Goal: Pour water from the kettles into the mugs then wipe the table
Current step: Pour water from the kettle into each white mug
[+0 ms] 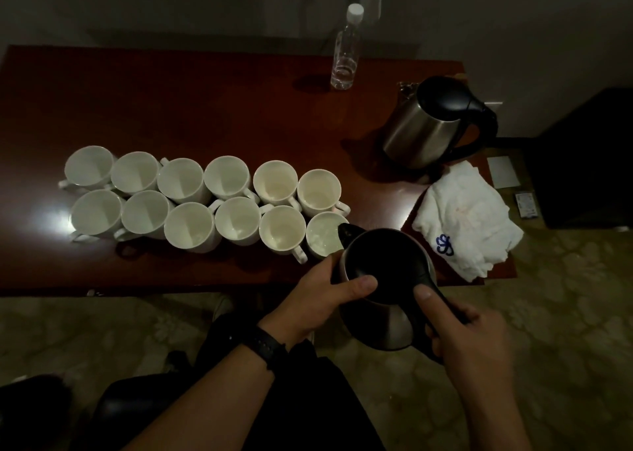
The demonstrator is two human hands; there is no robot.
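Observation:
Several white mugs (pixel 185 197) stand in two rows on the dark wooden table (pixel 205 107). I hold a steel kettle (pixel 383 279) with a black lid tilted forward, its spout over the near-right mug (pixel 322 238), which has water in it. My right hand (pixel 469 334) grips the kettle's black handle. My left hand (pixel 329 296) steadies the kettle's left side, thumb on the lid. A second steel kettle (pixel 435 125) stands upright at the back right. A crumpled white cloth (pixel 469 221) with a blue logo lies on the table's right end.
A clear plastic bottle (pixel 346 53) with a white cap stands at the table's back edge. A small white card (pixel 503 171) and a dark packet (pixel 525 203) lie beyond the cloth. Patterned carpet (pixel 565 296) runs below and right; a dark cabinet (pixel 589 162) stands at the right.

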